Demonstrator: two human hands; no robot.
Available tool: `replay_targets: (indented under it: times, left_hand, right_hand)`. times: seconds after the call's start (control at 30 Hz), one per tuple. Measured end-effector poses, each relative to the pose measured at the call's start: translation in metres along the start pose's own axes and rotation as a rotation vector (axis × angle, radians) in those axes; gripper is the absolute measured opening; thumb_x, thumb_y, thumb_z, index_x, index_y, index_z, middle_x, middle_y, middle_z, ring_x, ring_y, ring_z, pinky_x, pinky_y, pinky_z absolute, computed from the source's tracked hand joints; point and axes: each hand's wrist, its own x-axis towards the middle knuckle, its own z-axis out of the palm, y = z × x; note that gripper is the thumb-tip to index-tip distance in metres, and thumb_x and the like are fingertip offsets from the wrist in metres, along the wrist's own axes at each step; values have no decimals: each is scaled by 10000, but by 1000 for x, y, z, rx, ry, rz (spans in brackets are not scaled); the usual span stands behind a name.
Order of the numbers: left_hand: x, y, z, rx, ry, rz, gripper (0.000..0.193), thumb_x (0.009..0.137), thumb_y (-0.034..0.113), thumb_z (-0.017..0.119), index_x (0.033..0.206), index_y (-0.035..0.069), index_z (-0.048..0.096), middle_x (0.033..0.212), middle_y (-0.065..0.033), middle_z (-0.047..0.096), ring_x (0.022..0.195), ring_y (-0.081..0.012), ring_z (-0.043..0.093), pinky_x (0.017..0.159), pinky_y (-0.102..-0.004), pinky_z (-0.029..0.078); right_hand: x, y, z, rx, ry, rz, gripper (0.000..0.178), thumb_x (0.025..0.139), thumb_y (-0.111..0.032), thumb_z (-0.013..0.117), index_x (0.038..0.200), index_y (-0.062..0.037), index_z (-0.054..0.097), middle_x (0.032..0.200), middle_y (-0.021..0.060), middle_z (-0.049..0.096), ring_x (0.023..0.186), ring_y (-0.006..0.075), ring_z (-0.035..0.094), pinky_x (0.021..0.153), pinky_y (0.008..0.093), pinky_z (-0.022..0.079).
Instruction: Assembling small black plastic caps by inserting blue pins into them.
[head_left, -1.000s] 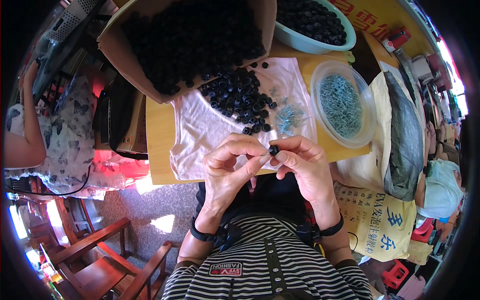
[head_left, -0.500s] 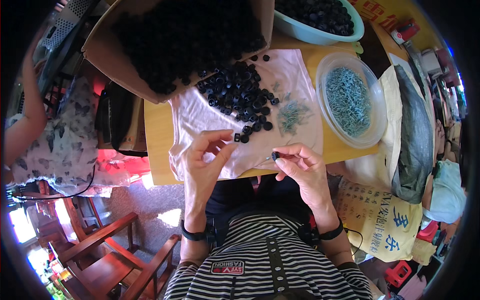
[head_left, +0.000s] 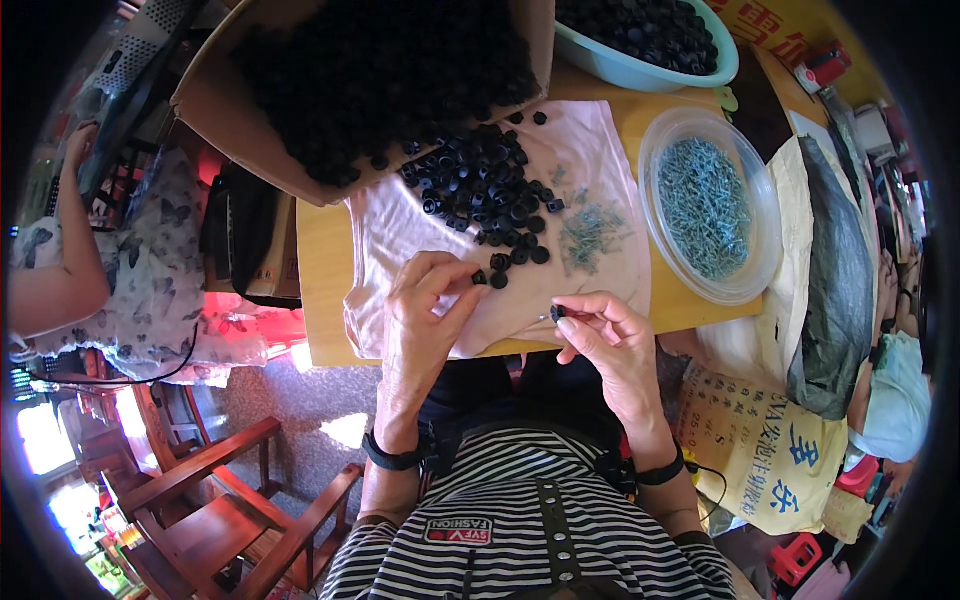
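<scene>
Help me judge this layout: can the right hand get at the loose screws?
Probably yes: the loose screws lie on the cloth just beyond the right hand, nothing between, though it holds a cap.

Black pieces (head_left: pixel 480 190) and blue-grey screws (head_left: pixel 592 236) on a pale pink cloth (head_left: pixel 385 285).
The table (head_left: pixel 328 310) is yellow-brown, the far cardboard box (head_left: pixel 225 112) brown, the far-right basin (head_left: pixel 622 68) pale turquoise; the tub (head_left: pixel 768 215) on the right is colourless and clear. Near, the shirt (head_left: pixel 400 565) has black and white stripes, and the wristbands (head_left: pixel 392 459) are black. Left, white fabric (head_left: pixel 150 275) carries a grey butterfly pattern; the near-left chair (head_left: pixel 205 535) is reddish brown. Right, a yellow sack (head_left: pixel 735 455) bears blue and black print, below dark grey sheeting (head_left: pixel 830 290).
</scene>
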Motion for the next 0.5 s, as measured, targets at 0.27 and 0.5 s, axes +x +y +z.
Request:
replay_targets:
  times: [0.27,0.5]
  left_hand:
    - [-15,1,-4,-842,-147,-35,252,840,-81,617,1090,-58,596,1046,-118,633,1005,-202,632,898,-295,505]
    - [-18,11,4,-811,-162,56,383,818,-79,639,1193,-27,576,1049,-93,602,967,-169,606,882,-280,501]
  right_hand:
    - [-1,-16,14,-13,-54,-78,219,883,-39,627,1091,27,612,1031,84,631,774,90,587,636,218,524]
    - [-2,-35,26,-52,-99,-230,207,894,-32,607,1095,17,606,1047,85,622,818,96,589,647,224,520]
